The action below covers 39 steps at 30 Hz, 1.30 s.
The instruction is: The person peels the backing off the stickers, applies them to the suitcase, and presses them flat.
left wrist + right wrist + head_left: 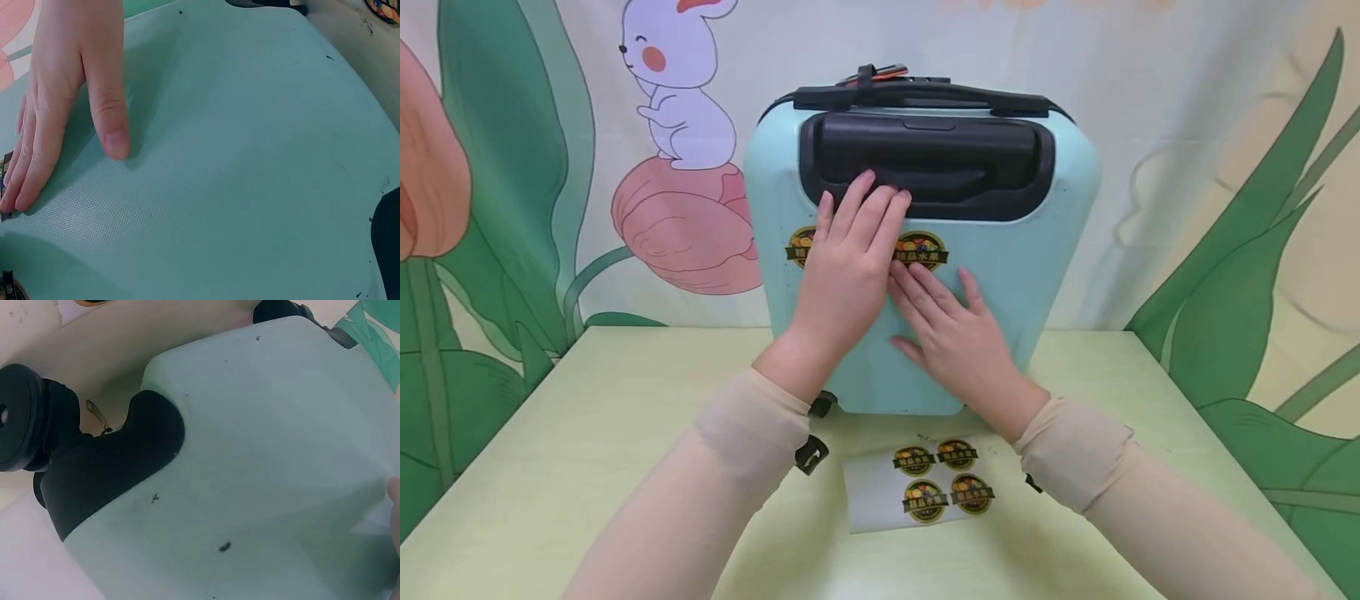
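Note:
A pale turquoise suitcase [880, 367] stands upright on the table, with a black handle recess [1015, 158] near its top. My left hand [850, 267] lies with extended fingers on the case front, fingertips reaching the recess's lower edge. It partly covers the round fruit sticker [797, 252] on the left. Fingertips of my right hand [958, 337] touch the lower edge of a second fruit sticker [927, 247]; its fingers are straight too. In the left wrist view the right hand [69, 94] presses near a sticker. Only a sliver of hand [395, 506] enters the right wrist view.
A white sheet [872, 500] with several more fruit stickers lies on the pale table [647, 417] before the case. Black wheels [22, 419] stick out at the case's bottom. Behind hangs a printed backdrop [1150, 167] with a rabbit and tulips.

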Each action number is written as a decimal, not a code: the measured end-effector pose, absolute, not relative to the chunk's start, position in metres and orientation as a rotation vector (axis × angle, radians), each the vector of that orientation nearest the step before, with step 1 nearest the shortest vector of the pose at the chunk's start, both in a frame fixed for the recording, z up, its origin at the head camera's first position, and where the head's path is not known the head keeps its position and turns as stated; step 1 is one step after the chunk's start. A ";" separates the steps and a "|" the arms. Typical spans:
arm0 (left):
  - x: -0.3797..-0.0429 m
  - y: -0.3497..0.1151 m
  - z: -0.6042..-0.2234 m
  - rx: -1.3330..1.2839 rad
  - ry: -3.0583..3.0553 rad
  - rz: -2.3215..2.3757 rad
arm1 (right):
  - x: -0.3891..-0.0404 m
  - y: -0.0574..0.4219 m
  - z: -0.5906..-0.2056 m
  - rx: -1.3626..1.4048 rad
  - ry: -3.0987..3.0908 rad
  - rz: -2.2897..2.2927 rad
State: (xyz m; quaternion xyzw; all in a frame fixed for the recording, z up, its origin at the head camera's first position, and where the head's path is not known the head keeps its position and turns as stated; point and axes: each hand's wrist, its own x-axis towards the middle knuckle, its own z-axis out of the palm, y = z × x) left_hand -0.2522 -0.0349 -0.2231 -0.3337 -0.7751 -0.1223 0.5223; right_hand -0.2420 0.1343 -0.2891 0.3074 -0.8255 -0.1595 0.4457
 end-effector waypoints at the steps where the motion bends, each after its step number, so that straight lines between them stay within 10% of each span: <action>1: -0.252 -0.035 -0.223 -0.798 -1.851 -0.289 | -0.242 0.135 -0.289 0.765 -2.035 -0.389; 39: -0.251 -0.034 -0.217 -0.694 -1.815 -0.258 | -0.246 0.141 -0.282 0.804 -1.952 -0.239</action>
